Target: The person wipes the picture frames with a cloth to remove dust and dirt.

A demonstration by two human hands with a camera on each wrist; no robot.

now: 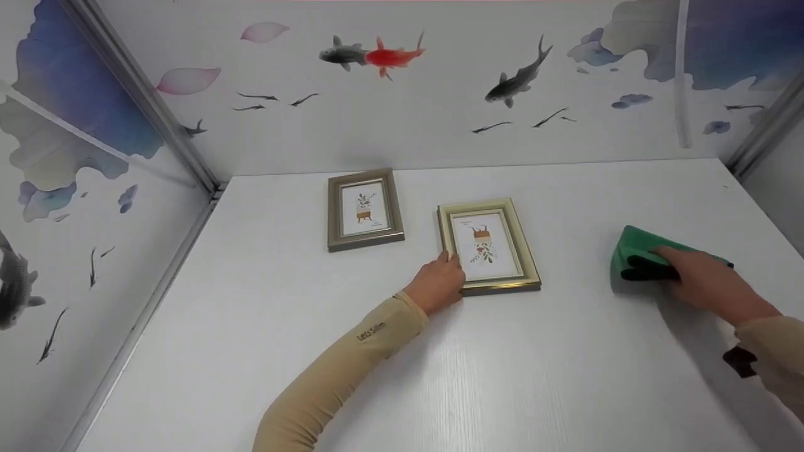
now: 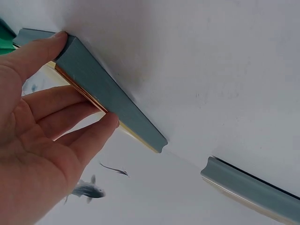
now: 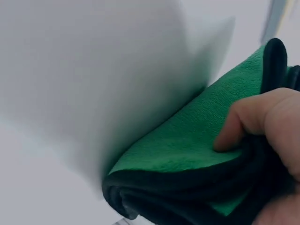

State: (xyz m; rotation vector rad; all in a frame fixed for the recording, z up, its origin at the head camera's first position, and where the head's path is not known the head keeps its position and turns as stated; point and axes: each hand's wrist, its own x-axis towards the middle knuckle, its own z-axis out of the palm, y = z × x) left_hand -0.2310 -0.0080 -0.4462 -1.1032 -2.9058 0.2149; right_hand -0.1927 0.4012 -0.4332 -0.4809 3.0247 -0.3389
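Note:
A gold picture frame (image 1: 532,260) lies face up on the white table, its plant-pot print upside down in the head view. My left hand (image 1: 438,284) holds it by the near left corner; in the left wrist view the thumb (image 2: 44,49) is at the corner and the fingers touch the side edge. Off to the right, my right hand (image 1: 713,282) grips a folded green cloth (image 1: 641,242) with black edging. Close up, the right wrist view has the thumb and fingers pinching the cloth's folds (image 3: 187,136); part of that hand is cut off.
A second, bronze-coloured picture frame (image 1: 335,216) lies face up to the left of the gold one, near the back wall (image 1: 433,135). White panels printed with fish and leaves enclose the table (image 1: 251,301) at the back and left.

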